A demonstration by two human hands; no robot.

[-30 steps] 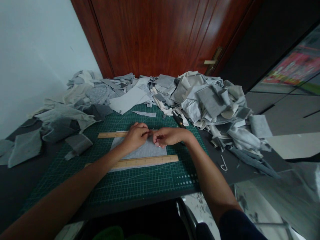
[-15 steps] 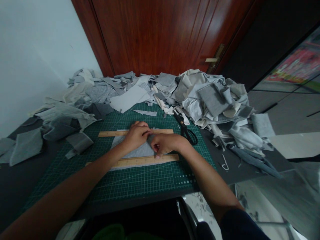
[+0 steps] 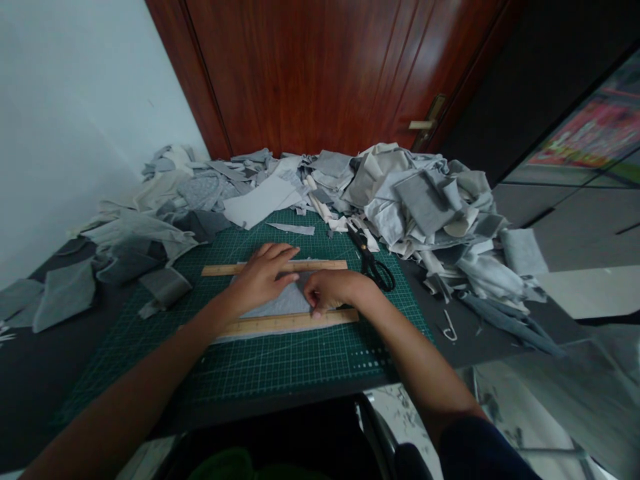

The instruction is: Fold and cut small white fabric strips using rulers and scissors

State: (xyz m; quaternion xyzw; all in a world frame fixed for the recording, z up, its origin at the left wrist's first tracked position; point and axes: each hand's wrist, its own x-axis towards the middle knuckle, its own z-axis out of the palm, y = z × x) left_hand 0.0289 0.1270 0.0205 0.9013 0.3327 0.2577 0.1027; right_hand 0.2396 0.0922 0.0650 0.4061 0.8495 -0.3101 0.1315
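Observation:
A piece of grey fabric [image 3: 274, 303] lies on a green cutting mat [image 3: 300, 363], between two wooden rulers. My left hand [image 3: 266, 275] rests over the fabric and the far ruler [image 3: 325, 265], its fingers stretched out and apart. Beside it, my right hand [image 3: 331, 291] is closed, fingertips curled down just above the near ruler [image 3: 280, 324]. Whatever its fingers hold, if anything, is hidden. A darker grey patch of cloth shows between the two hands. Black-handled scissors [image 3: 370, 261] lie to the right of my right hand.
Heaped fabric scraps [image 3: 425, 197] line the back and right of the table, with more grey pieces [image 3: 65, 293] at the left. A thin cloth strip [image 3: 293, 229] lies on the mat's far part. A wooden door [image 3: 310, 73] stands behind.
My left hand has drawn back a little to the left from my right hand, and its fingers have opened out. My right hand stays nearly in place, still closed.

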